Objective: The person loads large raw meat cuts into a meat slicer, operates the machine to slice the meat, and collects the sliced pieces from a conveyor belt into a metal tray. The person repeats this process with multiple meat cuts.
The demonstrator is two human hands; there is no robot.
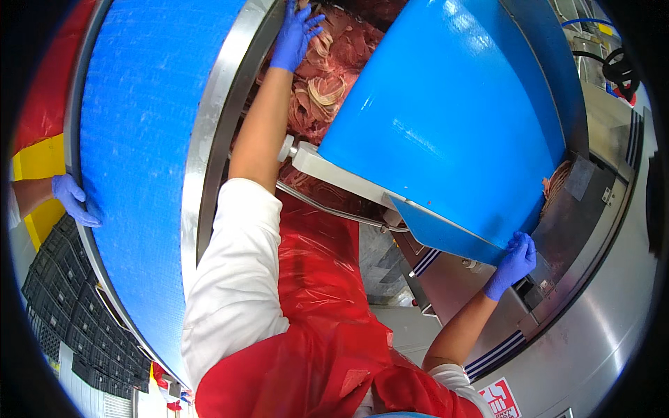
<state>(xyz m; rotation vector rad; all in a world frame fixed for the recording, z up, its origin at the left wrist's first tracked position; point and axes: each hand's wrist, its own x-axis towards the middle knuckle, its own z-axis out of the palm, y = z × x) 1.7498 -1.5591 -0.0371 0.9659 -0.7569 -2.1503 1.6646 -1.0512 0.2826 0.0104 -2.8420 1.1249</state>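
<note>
Red apron (327, 299), blue conveyor (143, 153), black crates (63, 292) — left fingers (310, 24) spread, right fingers' (525, 245) grip unclear.

I observe a meat-processing plant: sliced raw meat (324, 94) at upper centre, a blue conveyor belt (143, 153) at left, steel machinery (606, 320) at right, stacked black crates (66, 296) lower left, red apron (317, 279) lower centre.

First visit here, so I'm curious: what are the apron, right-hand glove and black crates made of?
Red apron: probably glossy vinyl or coated cloth, given its shine. Right-hand glove: thin, smooth rubber, perhaps nitrile; it fits closely. Black crates: likely matt plastic, judging by their gridded walls.
</note>
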